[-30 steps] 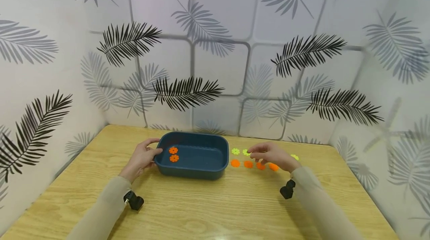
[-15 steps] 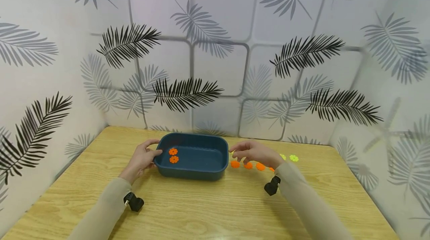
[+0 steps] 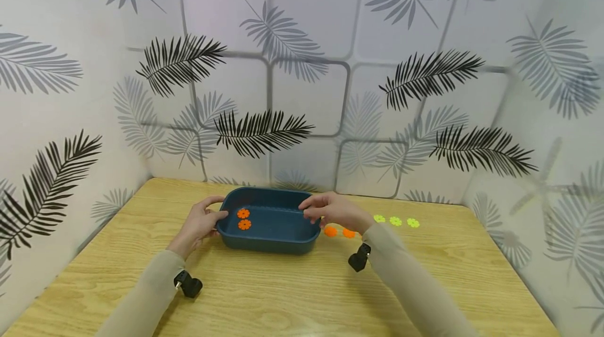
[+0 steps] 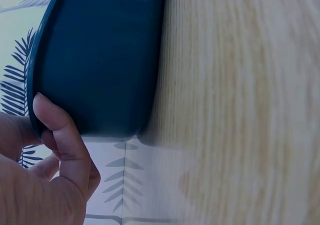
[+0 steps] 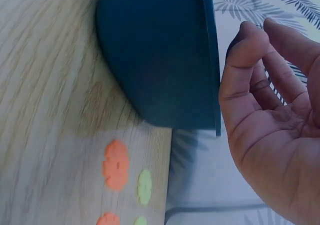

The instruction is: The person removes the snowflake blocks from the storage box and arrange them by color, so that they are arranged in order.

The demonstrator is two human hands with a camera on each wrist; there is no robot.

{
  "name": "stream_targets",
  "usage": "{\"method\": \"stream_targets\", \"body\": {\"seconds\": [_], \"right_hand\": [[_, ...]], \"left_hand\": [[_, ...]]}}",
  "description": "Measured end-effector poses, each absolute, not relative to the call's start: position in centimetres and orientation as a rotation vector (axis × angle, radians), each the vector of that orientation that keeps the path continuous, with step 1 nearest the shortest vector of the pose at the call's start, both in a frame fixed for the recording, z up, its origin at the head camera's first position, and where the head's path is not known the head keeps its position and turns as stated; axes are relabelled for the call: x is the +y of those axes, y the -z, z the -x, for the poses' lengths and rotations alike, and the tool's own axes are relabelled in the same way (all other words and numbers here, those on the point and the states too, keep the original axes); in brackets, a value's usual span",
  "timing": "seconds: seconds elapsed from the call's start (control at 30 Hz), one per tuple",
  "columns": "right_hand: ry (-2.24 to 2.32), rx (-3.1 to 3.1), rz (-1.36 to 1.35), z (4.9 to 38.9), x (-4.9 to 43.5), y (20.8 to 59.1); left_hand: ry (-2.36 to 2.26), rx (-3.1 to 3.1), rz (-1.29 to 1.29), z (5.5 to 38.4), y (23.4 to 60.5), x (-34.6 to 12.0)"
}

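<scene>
A dark blue rectangular tray [image 3: 271, 245] stands on the wooden table, with two orange flower-shaped pieces [image 3: 244, 225] inside near its left end. My left hand [image 3: 197, 224] holds the tray's left end, thumb over the rim; the left wrist view shows this left hand [image 4: 55, 170] and the tray wall [image 4: 100, 60]. Over the tray's right rim is my right hand [image 3: 337, 211], fingertips above the inside. In the right wrist view the thumb and fingers of this right hand [image 5: 272, 110] are curled together at the tips; I cannot tell whether something small is between them.
Right of the tray lie orange flower pieces [image 3: 348, 233] and, farther back, a row of yellow-green ones [image 3: 395, 221], partly covered by the right hand and sleeve. A leaf-patterned wall [image 3: 302, 164] rises behind the table [image 3: 264, 295].
My right hand has moved left from over the flower pieces to over the tray's right end, uncovering yellow-green pieces on the right. The left hand and the tray have stayed put.
</scene>
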State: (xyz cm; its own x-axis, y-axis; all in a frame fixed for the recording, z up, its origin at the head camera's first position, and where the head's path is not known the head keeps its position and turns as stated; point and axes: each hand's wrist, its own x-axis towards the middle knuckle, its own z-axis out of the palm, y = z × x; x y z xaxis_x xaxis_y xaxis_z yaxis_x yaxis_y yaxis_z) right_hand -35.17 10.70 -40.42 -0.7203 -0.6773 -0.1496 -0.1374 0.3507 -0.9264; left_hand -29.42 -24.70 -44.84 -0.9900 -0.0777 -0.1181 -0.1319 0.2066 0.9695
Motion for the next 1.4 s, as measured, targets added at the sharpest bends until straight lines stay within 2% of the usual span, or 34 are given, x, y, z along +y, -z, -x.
{"method": "stream_targets", "body": {"seconds": [0.4,0.7,1.4], "right_hand": [[1.346,2.059,0.732,35.1,6.2,40.1],[1.375,2.061,0.760,34.8,2.3,41.7],[1.399,2.120,0.624,35.3,-3.6,44.3]], "left_hand": [[-1.946,2.396,0.212,29.4,44.9,-24.7],[-1.952,2.393,0.215,29.3,44.7,-24.7],[-1.949,2.382,0.208,29.2,44.6,-24.7]]}}
